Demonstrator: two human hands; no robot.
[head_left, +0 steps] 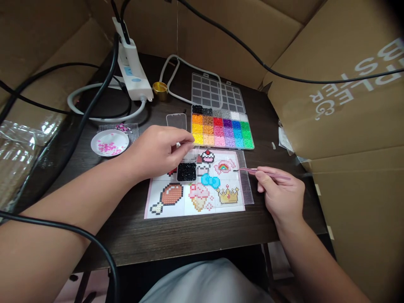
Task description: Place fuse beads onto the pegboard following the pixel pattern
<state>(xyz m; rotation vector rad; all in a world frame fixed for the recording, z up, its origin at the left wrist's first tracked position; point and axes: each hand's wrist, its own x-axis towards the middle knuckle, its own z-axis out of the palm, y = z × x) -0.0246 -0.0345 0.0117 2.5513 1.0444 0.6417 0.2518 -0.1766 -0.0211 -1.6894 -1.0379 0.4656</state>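
My left hand [160,149] is closed around a small clear box of black beads [187,170] that sits on the pattern sheet [167,206]. My right hand [279,191] pinches pink tweezers [263,171], with the tip pointing left near the rainbow picture [224,166]. A clear pegboard [248,185] lies over the sheet's right part. The sheet shows a drumstick, a cupcake, a crown and a blue bow. Behind it stands the open bead organiser [222,128] with many colours of beads.
A white dish of pink beads [110,143] rests at the left on a second pegboard. A power strip [134,71], thick cables [94,97] and a small gold tin [160,90] lie at the back. Cardboard boxes [344,105] wall in the dark table [189,235].
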